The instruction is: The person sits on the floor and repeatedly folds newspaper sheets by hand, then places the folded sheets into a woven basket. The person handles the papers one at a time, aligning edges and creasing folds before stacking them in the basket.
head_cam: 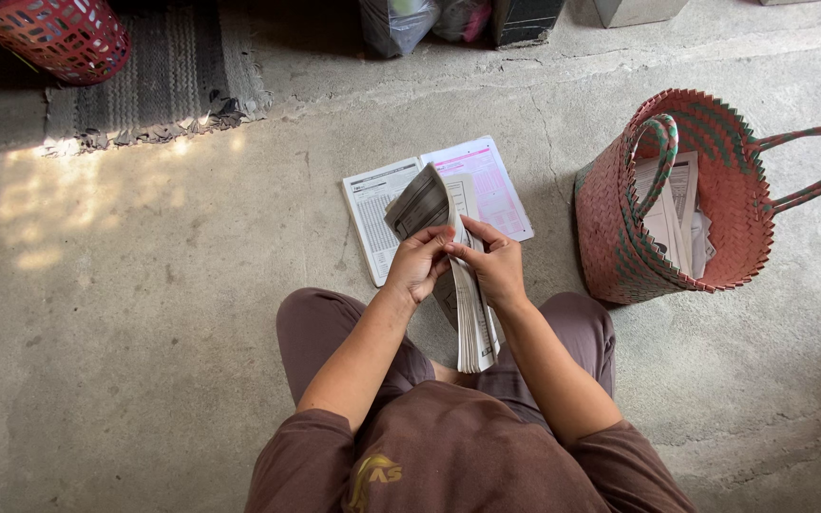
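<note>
Your left hand (417, 263) and right hand (496, 266) each have their grip clamped on the thick grey stack of printed paper sheets (463, 285), held over your lap, near the open white-and-pink booklet (486, 176) on the concrete floor (144, 313).

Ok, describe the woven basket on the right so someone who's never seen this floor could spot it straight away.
Start at the bare concrete floor and look past the seated person's right hand. The basket stands there, woven pink with green stripes, two looped handles, papers inside. The other red basket, far corner, is rigid openwork lattice, not woven.
</note>
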